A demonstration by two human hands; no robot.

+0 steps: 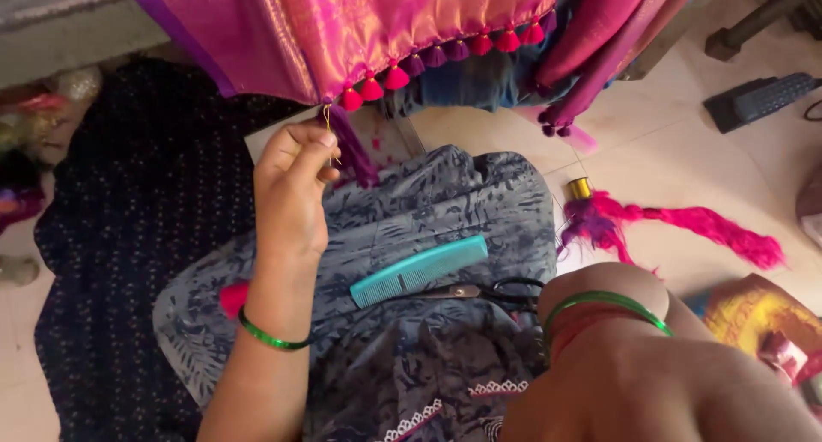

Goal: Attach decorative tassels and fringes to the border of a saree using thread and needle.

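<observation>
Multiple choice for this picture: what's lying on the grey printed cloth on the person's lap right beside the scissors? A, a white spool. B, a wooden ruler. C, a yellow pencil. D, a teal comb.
D: a teal comb lies slantwise on the grey printed cloth, its lower end next to the black-handled scissors.
</observation>
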